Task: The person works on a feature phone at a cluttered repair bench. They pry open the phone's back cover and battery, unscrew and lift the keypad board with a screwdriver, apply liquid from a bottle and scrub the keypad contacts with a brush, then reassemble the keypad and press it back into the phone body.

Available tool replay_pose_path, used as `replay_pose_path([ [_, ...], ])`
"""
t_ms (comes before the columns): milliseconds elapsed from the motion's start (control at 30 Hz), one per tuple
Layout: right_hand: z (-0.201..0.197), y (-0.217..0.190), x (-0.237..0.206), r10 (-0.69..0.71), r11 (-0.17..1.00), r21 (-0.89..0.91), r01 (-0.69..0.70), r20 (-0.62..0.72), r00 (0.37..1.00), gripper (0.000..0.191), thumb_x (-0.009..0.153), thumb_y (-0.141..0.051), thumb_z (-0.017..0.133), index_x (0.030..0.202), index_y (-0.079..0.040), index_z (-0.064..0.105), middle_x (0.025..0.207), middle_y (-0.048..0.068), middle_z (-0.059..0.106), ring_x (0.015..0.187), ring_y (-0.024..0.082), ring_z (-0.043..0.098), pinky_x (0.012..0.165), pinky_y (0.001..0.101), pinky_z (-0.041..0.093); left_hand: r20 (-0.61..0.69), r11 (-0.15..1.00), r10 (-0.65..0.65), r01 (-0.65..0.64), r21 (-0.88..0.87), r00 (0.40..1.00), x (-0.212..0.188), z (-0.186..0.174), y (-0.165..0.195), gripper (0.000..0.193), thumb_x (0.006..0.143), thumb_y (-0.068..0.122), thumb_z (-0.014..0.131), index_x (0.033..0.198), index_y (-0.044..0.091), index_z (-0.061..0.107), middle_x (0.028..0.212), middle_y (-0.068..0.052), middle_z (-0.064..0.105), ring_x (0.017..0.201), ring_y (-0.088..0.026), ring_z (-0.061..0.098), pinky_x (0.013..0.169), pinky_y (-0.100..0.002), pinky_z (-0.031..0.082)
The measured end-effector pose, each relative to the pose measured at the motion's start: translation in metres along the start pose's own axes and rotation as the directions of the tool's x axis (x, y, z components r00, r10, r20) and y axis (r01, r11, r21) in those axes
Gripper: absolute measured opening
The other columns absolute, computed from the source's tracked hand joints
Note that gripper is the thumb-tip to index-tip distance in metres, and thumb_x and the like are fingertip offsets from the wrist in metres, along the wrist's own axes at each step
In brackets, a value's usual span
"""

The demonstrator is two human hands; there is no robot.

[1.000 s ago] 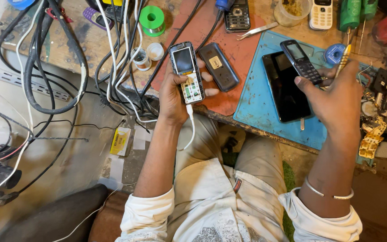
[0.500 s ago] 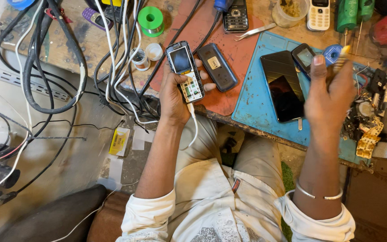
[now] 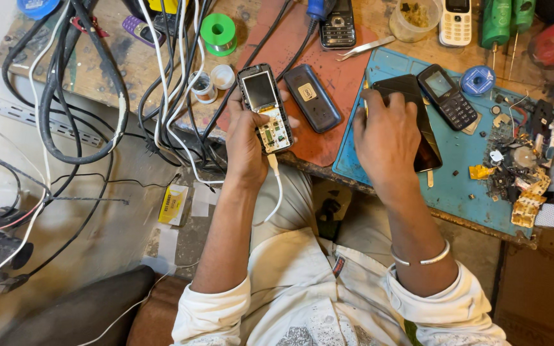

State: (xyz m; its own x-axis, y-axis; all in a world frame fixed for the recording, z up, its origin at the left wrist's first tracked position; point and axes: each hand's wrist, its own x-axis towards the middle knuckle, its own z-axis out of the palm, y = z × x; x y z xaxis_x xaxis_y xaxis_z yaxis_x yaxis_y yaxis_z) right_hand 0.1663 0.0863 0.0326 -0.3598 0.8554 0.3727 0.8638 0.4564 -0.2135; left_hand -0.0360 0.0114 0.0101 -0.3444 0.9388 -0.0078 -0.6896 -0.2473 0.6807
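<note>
My left hand [image 3: 245,144] grips an opened keypad phone [image 3: 265,106] with its circuit board bare, held upright over the bench's front edge. A white cable [image 3: 278,192] hangs from the phone's bottom end. My right hand [image 3: 386,138] lies with bent fingers on the left part of a black smartphone [image 3: 426,144], which rests on the blue mat [image 3: 463,166]. A thin grey tip [image 3: 365,96] shows beside the forefinger; whether the fingers grip it is hidden. A black keypad phone [image 3: 447,96] lies on the mat just right of that hand.
A dark blue phone [image 3: 312,97] lies on the red mat [image 3: 290,48]. Tweezers [image 3: 367,46], another keypad phone [image 3: 338,22], a white phone [image 3: 456,19] and a green tape roll [image 3: 218,32] sit further back. Thick cables [image 3: 97,96] hang off the left; scrap parts [image 3: 514,166] clutter the right.
My right hand carried the black keypad phone, set it down on the blue mat, then moved left onto the smartphone. The left hand kept holding the opened phone almost still.
</note>
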Motion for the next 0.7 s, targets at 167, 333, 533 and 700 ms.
replay_pose_path([
  [167,0.015,0.02,0.047,-0.136,0.988,0.052,0.144,-0.12,0.983,0.025,0.1,-0.011,0.07,0.125,-0.008,0.071,0.118,0.017,0.059,0.108,0.039,0.059,0.086,0.05,0.052,-0.015,0.998,-0.057,0.058,0.032,0.998,0.004,0.005,0.004,0.058,0.086,0.001,0.041,0.141,0.013,0.026,0.119,-0.02,0.063,0.09,-0.036,0.074,0.061,-0.049,0.065],
  [333,0.042,0.035,0.099,-0.258,0.966,-0.024,0.257,-0.08,0.963,0.029,0.088,-0.009,0.075,0.116,-0.012,0.076,0.114,0.016,0.061,0.104,0.04,0.058,0.081,0.0499,0.051,0.009,0.995,-0.092,0.092,0.03,0.996,0.005,0.005,0.004,0.067,0.092,-0.003,0.045,0.15,0.017,0.02,0.125,-0.02,0.06,0.1,-0.036,0.073,0.071,-0.052,0.067],
  [533,0.041,0.047,0.098,-0.282,0.959,0.018,0.284,-0.064,0.957,0.007,0.092,-0.009,0.074,0.099,-0.011,0.073,0.104,0.01,0.067,0.104,0.037,0.059,0.085,0.0473,0.052,-0.014,0.993,-0.059,0.06,0.103,0.998,-0.02,-0.007,0.004,0.076,0.097,-0.004,0.05,0.16,0.019,0.015,0.131,-0.024,0.061,0.103,-0.038,0.072,0.084,-0.051,0.065],
  [700,0.031,0.043,0.09,-0.315,0.94,0.109,0.324,-0.086,0.945,0.009,0.099,-0.007,0.072,0.103,-0.005,0.064,0.095,0.014,0.069,0.095,0.038,0.063,0.081,0.0494,0.051,-0.097,0.983,-0.06,0.076,0.166,0.993,-0.04,-0.013,0.014,0.076,0.094,-0.002,0.05,0.158,0.019,0.015,0.128,-0.024,0.064,0.1,-0.039,0.073,0.078,-0.048,0.062],
])
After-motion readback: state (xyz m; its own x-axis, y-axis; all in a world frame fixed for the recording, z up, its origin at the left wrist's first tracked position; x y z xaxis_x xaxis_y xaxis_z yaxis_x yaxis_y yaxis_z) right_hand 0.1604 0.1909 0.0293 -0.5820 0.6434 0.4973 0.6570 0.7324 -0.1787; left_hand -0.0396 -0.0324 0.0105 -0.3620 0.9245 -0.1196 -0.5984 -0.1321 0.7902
